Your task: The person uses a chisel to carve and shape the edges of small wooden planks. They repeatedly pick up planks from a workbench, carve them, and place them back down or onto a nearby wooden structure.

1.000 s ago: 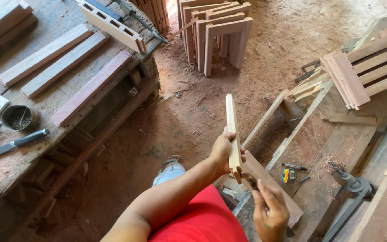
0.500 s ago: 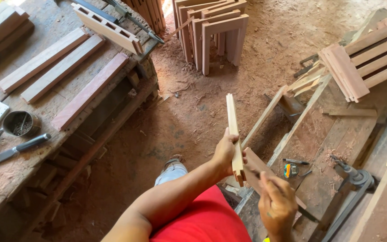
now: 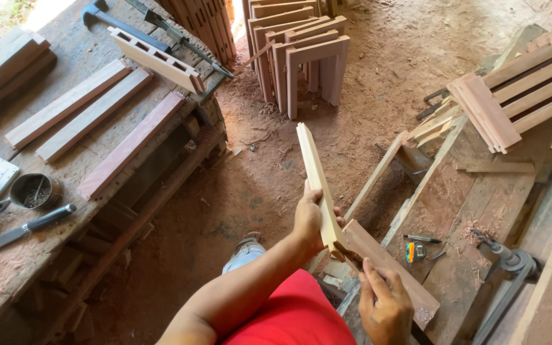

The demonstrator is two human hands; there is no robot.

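Since a second ago, slid up along the darker board point(image 3: 388, 271): the right hand point(image 3: 384, 306), now nearer the joint. Left hand point(image 3: 311, 220) much as before, fingers clamped round the lower part of the pale wooden strip point(image 3: 314, 176), thumb on its near face. Right-hand fingers curled over the upper edge of the darker board, gripping it.

Strip held tilted upward over bare dirt floor point(image 3: 237, 185), top end cut at a slant, free of everything around it; open room to its left and above. Lower end meeting the board at an angle, just above the red shirt point(image 3: 295, 316). Board's far end low, close to the slatted frame point(image 3: 404, 172) on the right.

Smooth, light, square-edged strip; broader, reddish, flat board. On the left, rough, dust-covered desk point(image 3: 7, 268) with long planks point(image 3: 84, 112), a round tin point(image 3: 33, 190) and a chisel point(image 3: 30, 227) near its edge. Stacked leg frames point(image 3: 308, 57) ahead, well apart from the strip.
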